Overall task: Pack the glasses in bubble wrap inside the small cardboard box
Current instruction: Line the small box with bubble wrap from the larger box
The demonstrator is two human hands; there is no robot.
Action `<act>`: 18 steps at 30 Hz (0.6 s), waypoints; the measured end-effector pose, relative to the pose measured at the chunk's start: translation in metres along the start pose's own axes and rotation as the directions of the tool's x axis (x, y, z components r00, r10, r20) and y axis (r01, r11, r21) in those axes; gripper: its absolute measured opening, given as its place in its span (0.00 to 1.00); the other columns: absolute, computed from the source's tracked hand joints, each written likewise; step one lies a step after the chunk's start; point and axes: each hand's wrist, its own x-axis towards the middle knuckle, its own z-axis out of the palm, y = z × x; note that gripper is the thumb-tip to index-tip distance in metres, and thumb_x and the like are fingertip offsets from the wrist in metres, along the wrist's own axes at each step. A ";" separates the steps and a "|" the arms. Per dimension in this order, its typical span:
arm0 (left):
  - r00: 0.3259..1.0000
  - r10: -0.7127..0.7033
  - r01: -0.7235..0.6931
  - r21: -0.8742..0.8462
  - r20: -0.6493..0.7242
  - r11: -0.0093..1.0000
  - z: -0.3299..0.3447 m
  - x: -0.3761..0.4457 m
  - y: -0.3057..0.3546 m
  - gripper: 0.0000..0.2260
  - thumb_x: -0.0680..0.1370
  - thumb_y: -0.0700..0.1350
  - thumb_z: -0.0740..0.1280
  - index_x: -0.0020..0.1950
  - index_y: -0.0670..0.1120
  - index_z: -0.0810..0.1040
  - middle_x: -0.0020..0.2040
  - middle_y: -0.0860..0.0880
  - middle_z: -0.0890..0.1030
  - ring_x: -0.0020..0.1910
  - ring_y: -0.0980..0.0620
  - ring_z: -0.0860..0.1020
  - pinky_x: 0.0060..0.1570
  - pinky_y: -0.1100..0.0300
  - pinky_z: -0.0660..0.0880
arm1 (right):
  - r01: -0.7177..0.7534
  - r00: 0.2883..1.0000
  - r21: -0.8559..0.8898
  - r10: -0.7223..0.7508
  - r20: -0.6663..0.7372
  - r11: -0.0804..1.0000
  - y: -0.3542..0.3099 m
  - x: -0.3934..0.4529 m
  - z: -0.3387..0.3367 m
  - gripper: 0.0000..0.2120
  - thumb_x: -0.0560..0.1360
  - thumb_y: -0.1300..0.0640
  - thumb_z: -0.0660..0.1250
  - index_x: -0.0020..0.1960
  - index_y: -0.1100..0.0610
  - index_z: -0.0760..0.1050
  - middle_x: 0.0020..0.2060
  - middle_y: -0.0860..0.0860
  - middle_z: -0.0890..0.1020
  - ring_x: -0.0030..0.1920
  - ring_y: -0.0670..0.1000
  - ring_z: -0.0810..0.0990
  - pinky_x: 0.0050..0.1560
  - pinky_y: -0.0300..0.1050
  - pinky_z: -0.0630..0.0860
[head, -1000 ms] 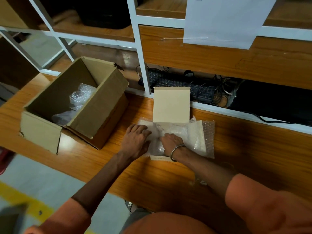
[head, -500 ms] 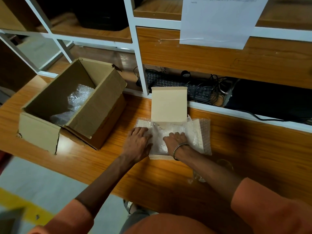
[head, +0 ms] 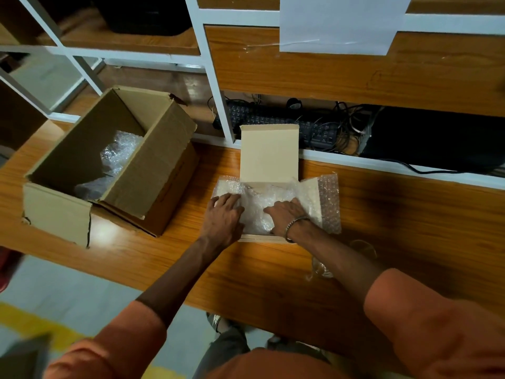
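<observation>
Both forearms reach forward from orange sleeves over the wooden worktop point(head: 273, 272) and converge on the small cardboard box point(head: 262, 237), which sits near the back of the worktop with its lid point(head: 269, 153) standing upright at the far side. The left hand point(head: 222, 218) lies palm down at the box's left edge, fingers point(head: 228, 199) spread slightly and pointing away from the body, pressing flat on the bubble wrap point(head: 257, 207) that fills the box and spills over its left and right sides. The right hand point(head: 287, 214), with a metal bangle point(head: 296, 224) on its wrist, rests palm down on the wrap at the right of the box, fingers angled toward the left hand; both hands are flat and pressing rather than clasped round anything. The wrist of each hand bends a little downward so the palms sit level with the box top. The glasses cannot be made out under the wrap. A side flap point(head: 311, 198) of the box leans out to the right with more wrap beyond it. To the left stands a large open cardboard box point(head: 153, 170) with loose bubble wrap inside. Behind the worktop a white-framed shelf point(head: 218, 86) holds a black keyboard point(head: 276, 119) and tangled cables, and a white sheet of paper point(head: 338, 23) hangs above.
</observation>
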 end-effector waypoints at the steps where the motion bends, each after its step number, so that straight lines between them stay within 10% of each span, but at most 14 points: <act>1: 1.000 -0.004 0.004 -0.004 0.008 1.000 -0.001 0.001 -0.001 0.23 0.81 0.57 0.70 0.73 0.50 0.79 0.82 0.45 0.68 0.82 0.43 0.64 0.77 0.42 0.64 | 0.002 1.000 0.001 -0.002 0.002 1.000 0.000 0.001 -0.001 0.27 0.78 0.50 0.72 0.75 0.46 0.73 0.66 0.53 0.80 0.65 0.57 0.79 0.69 0.54 0.66; 9: 0.997 0.074 -0.075 -0.095 -0.013 0.993 -0.005 0.001 -0.015 0.23 0.83 0.58 0.66 0.77 0.54 0.74 0.84 0.47 0.66 0.84 0.44 0.62 0.79 0.42 0.60 | 0.018 0.999 0.057 -0.020 0.031 0.998 0.002 0.000 -0.013 0.31 0.79 0.51 0.71 0.80 0.45 0.66 0.72 0.52 0.77 0.72 0.56 0.76 0.70 0.54 0.66; 18: 0.979 0.096 -0.127 -0.170 -0.178 0.977 -0.034 -0.009 -0.059 0.22 0.84 0.60 0.63 0.77 0.55 0.76 0.81 0.48 0.71 0.81 0.45 0.66 0.78 0.44 0.61 | -0.037 0.975 0.428 0.127 -0.184 0.903 -0.024 -0.007 -0.062 0.20 0.77 0.47 0.75 0.67 0.50 0.81 0.63 0.52 0.85 0.63 0.56 0.83 0.64 0.50 0.78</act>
